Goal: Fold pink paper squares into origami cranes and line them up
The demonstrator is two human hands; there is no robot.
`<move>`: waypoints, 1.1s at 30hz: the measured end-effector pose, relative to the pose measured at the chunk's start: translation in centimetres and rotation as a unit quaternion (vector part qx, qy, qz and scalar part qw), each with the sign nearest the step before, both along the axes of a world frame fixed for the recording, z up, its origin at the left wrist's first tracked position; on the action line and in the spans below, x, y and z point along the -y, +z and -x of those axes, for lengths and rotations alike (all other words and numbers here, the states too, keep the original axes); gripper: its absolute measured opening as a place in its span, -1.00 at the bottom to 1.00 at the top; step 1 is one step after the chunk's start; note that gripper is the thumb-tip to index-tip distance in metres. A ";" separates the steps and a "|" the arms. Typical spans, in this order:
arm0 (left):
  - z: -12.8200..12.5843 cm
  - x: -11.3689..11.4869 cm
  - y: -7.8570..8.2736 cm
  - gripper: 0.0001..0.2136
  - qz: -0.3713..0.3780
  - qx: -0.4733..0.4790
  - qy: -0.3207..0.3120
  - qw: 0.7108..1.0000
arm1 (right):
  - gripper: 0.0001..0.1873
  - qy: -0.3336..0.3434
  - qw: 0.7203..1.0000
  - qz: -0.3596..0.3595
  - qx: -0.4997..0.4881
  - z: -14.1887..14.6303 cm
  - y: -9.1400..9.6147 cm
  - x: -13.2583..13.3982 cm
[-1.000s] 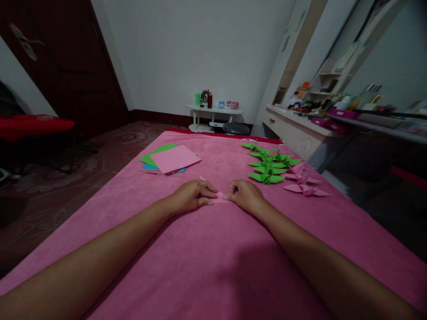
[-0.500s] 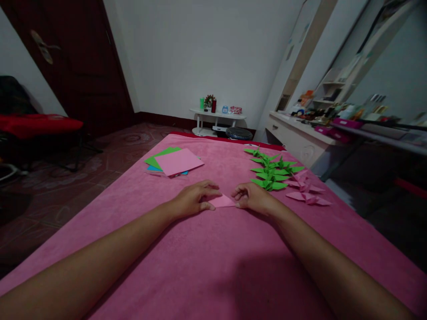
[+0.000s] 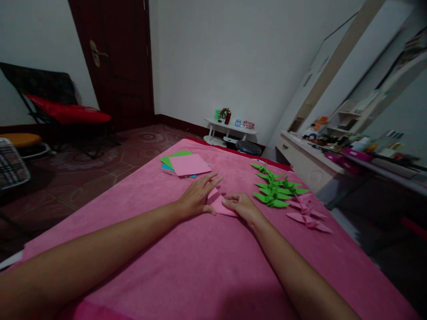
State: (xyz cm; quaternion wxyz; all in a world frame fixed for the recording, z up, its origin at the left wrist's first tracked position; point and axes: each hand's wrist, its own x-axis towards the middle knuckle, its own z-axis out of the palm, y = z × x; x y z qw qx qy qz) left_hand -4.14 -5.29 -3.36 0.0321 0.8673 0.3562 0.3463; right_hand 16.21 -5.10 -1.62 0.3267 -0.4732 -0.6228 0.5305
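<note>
A folded piece of pink origami paper (image 3: 218,204) lies on the pink cloth (image 3: 187,258) between my hands. My left hand (image 3: 197,195) rests at its left side with fingers spread, and the thumb lies near the lower left edge. My right hand (image 3: 242,206) grips the right part of the paper, thumb on top, fingers curled. To the right sit several green paper cranes (image 3: 271,193) in a cluster, with pink paper cranes (image 3: 308,220) close by. Beyond my left hand is a stack of square paper sheets (image 3: 190,164), a pink one on top of green and blue.
A low white table (image 3: 230,126) with small items stands by the far wall. At the right is a cluttered dresser (image 3: 310,153). A folding chair with a red cloth (image 3: 70,111) stands left, near a dark door (image 3: 120,66).
My view has turned left and tilted. My right thumb has come onto the paper and its fingers have closed on it; my left fingers have spread wider. A flap of the paper now shows raised.
</note>
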 end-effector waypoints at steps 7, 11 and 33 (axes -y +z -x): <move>-0.1 0.3 0.4 0.02 -0.010 -0.003 0.005 1.000 | -0.70 -0.036 0.999 0.026 -0.032 0.2 -0.4 -0.2; 0.0 0.1 0.3 0.04 -0.006 0.003 0.009 1.000 | -0.71 -0.055 0.997 -0.002 -0.054 0.4 -0.6 -0.2; 0.2 -0.8 -0.8 -0.26 0.195 0.216 -0.002 0.957 | -0.71 -0.123 0.975 -0.179 -0.047 1.0 -1.7 0.7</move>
